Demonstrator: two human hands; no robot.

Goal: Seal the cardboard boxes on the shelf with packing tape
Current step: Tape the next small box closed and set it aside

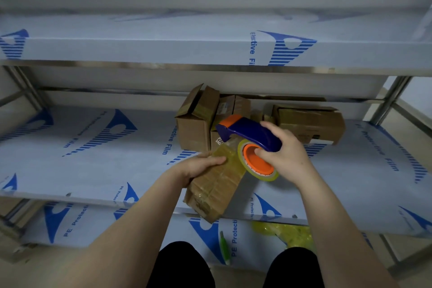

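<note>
Left hand (pixel 201 166) holds taped box (pixel 216 192); right hand (pixel 285 155) grips dispenser (pixel 251 130).

Navy-blue plastic tape dispenser (pixel 251 130) with orange hub and nose, yellowish clear tape roll (pixel 268 176), brown cardboard box (pixel 217 192), pale shelf film (pixel 93 152) printed with blue striped logos
</note>
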